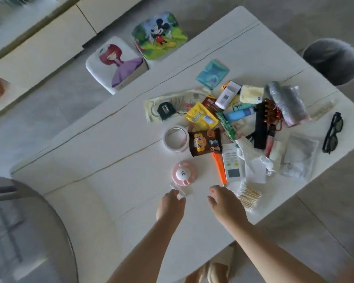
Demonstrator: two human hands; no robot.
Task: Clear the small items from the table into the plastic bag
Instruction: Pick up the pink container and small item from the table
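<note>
Plastic bag (181, 190) pinched at left hand (171, 205) fingertips, just below pink fan (184, 173). Right hand (225, 203) fingers loosely spread, holding nothing, beside cotton swabs (248, 196).

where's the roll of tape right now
In the head view the roll of tape lies left of the pile, touching the brown snack packet, beyond the pink round gadget.

Table (110, 160): smooth, matt white top, stone-like with thin veins. The snack packet (205, 142) shines, glossy brown foil or plastic. Yellow sachet (202, 116), glossy too. Tape roll (175, 139), smooth white paper-like band. Orange cutter (219, 167), plain matt plastic. Remote (232, 164), smooth white plastic. Glasses (332, 132), shiny black plastic. Cotton swabs (248, 195) in clear, crinkly film. Stools (114, 62), printed cloth covers, soft and matt. Floor (70, 111), smooth pale tiles.
</note>
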